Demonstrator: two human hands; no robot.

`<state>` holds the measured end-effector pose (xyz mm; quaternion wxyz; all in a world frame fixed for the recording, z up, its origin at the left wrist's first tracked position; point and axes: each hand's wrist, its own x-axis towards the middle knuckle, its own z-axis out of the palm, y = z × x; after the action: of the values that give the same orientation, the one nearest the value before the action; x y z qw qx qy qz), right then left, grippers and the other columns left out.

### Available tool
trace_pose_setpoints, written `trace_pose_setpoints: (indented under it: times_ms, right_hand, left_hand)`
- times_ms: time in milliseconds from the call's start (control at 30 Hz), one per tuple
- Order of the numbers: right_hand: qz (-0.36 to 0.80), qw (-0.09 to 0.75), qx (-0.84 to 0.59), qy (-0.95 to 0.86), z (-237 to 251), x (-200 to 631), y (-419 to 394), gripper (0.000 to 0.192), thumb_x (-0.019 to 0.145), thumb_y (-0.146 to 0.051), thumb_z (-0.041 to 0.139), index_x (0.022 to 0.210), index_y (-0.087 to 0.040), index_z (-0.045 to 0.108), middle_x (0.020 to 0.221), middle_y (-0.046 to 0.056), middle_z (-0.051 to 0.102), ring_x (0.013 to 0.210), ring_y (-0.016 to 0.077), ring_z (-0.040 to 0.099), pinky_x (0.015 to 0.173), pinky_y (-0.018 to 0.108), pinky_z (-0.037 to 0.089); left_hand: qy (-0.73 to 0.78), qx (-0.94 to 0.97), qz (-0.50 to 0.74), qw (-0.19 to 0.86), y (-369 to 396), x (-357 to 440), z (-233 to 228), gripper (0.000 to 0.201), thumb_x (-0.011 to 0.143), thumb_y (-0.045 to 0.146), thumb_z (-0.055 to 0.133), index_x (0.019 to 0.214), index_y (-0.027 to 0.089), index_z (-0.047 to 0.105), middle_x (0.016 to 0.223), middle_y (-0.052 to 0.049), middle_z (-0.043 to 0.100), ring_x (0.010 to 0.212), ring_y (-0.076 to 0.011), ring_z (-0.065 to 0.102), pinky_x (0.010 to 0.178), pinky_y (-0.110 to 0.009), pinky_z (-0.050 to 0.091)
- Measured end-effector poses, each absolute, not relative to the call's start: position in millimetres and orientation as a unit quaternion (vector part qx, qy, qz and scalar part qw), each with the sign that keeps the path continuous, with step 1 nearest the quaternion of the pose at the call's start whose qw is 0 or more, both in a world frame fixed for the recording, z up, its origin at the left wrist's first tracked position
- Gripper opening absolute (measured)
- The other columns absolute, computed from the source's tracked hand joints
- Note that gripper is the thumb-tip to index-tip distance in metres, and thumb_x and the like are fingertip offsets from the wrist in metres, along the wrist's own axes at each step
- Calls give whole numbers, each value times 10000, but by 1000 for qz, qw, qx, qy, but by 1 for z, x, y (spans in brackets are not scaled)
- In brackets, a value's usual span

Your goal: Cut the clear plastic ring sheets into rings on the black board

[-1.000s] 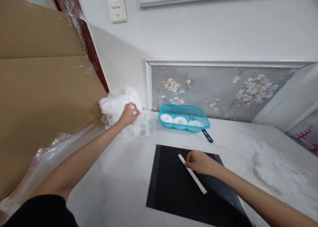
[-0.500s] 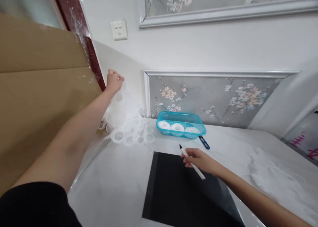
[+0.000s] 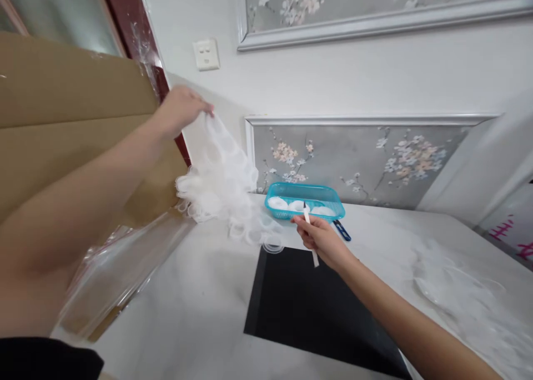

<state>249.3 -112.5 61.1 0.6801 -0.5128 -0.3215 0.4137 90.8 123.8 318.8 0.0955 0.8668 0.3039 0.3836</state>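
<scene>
My left hand [image 3: 185, 111], closed and raised near the wall, pinches the top of a white translucent sheet with round cutouts [image 3: 225, 158]. The sheet hangs down into a heap of similar white material on the table. My right hand [image 3: 322, 238] is wrapped around a slim white pen-like tool [image 3: 315, 257] with a dark pointed tip aimed upward. This hand hovers over the far edge of a black mat [image 3: 303, 297], just in front of a blue plastic basket [image 3: 308, 188]. White ring-shaped pieces [image 3: 278, 203] lie in the basket.
A blue utility knife [image 3: 342, 231] lies right of the basket. More crumpled translucent white material [image 3: 462, 297] covers the table's right side. Cardboard [image 3: 75, 86] stands at the left, with clear plastic film [image 3: 120, 269] along the table edge. The wall [image 3: 353, 80] rises behind.
My left hand has risen slightly and lifted the white sheet, which now spreads rightward to the mat's far corner. My right hand has moved up toward the basket, tilting the pen-like tool more upright.
</scene>
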Motion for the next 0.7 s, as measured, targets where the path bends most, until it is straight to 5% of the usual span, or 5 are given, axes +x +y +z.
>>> trace_pose_setpoints:
  times_ms: [167,333,533,700]
  right_hand:
    - [390,701,-485,-349,94,216,-90,464,670,-548,720,872,-145,612,777,21,584,462,25,353,384,187,103]
    - [451,650,-485,-372,111,189,-88,454,694,-552,702,870,-139,632,941,92,651,582,80,559,376,174,107]
    - [434,619,-528,-387,98,183,-106,419,661,-475,761,896,-145,651,825,58,658,612,111,597,381,171,153]
    - [394,637,-526,-403,78,187,-116,335,644,-375,777,837,-134,649,705,14,648,564,101,564,517,213,386]
  left_hand:
    - [247,926,254,133,75,61,246,246,771,345,586,729,130,697,985,-30,556,853,-141,546,778,-280,429]
    - [158,945,205,202,39,41,184,310,832,468,565,784,211,734,1088,-51,516,1018,-201,531,947,-378,423]
    - [47,970,150,186,25,33,154,264,917,414,508,1012,296,724,1276,-66,438,1240,-254,414,1044,-438,374]
    - [-27,977,146,151,29,34,135,269,935,240,493,1119,309,677,1321,-74,415,1256,-238,400,1031,-417,401]
